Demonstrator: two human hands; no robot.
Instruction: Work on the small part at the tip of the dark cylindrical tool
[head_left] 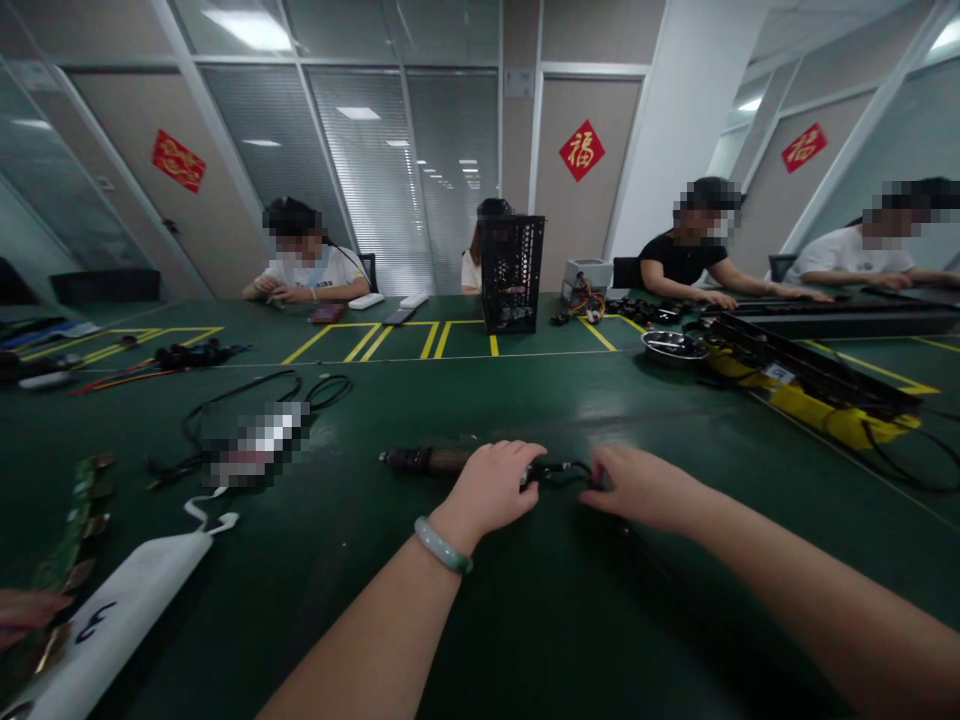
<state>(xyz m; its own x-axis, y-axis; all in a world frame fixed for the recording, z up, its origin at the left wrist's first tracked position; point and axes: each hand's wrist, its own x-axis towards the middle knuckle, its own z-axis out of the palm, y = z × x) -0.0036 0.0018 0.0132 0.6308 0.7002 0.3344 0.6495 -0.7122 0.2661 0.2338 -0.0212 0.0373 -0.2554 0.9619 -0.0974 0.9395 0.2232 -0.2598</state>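
A dark electric screwdriver lies along the green table, its tip pointing left. My left hand is wrapped over its rear end, and a bangle circles that wrist. From the rear end a black cable runs right to my right hand, which pinches it between thumb and fingers. More of the dark cord seems to trail toward me below the right hand, hard to make out against the table.
To the left are a white power strip, a circuit board with another person's hand, and a black cord. A black computer case, metal bowl and yellow-and-black unit stand farther off. Several people sit opposite.
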